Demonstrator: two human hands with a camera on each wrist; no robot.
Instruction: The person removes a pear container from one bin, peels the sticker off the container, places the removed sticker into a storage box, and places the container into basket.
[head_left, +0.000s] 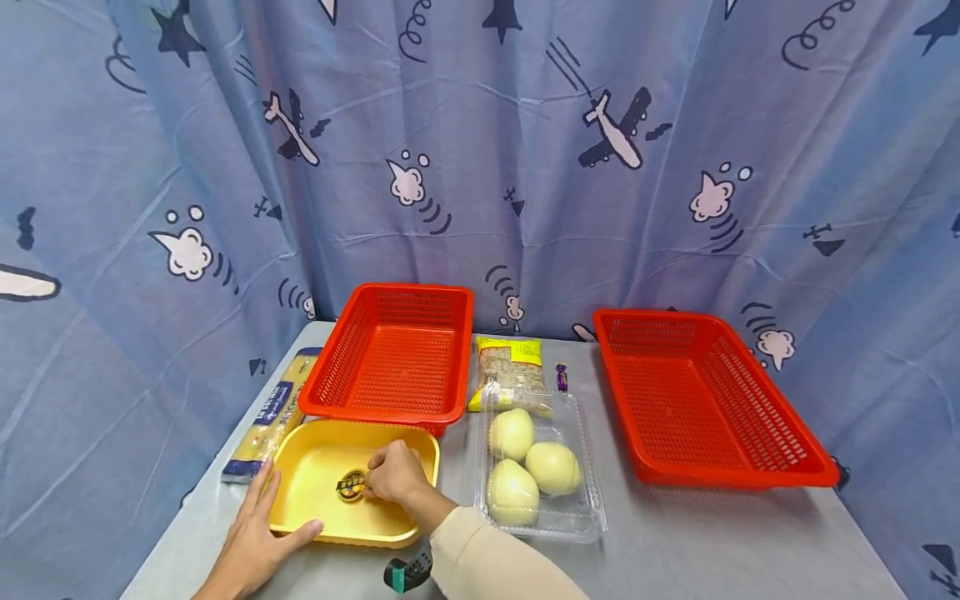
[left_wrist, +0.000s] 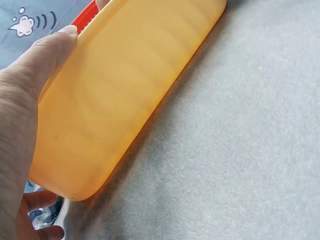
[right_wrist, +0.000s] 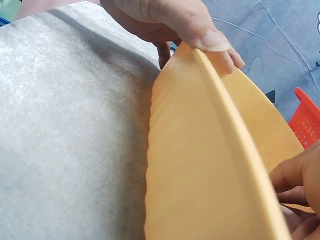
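A shallow yellow plastic basin (head_left: 352, 533) stands at the front left of the table. My left hand (head_left: 251, 533) grips its near left corner, the thumb lying on the rim and the fingers spread along the outer left side. In the left wrist view the thumb (left_wrist: 57, 45) overlaps the rim. Down inside the basin, my right hand (head_left: 397, 475) has its fingers curled, the fingertips pinching at the right edge of a round black-and-gold sticker (head_left: 349, 486) on the basin floor. The right wrist view shows those curled fingers (right_wrist: 295, 172) behind the basin wall.
Behind the basin is a red basket (head_left: 386, 412); another red basket (head_left: 712, 477) stands at right. A clear box (head_left: 551, 521) holds three pale round fruits (head_left: 553, 468). Nearby lie a yellow-topped bag (head_left: 510, 362), a purple-wrapped candy (head_left: 562, 377) and a long blue-and-yellow packet (head_left: 273, 408).
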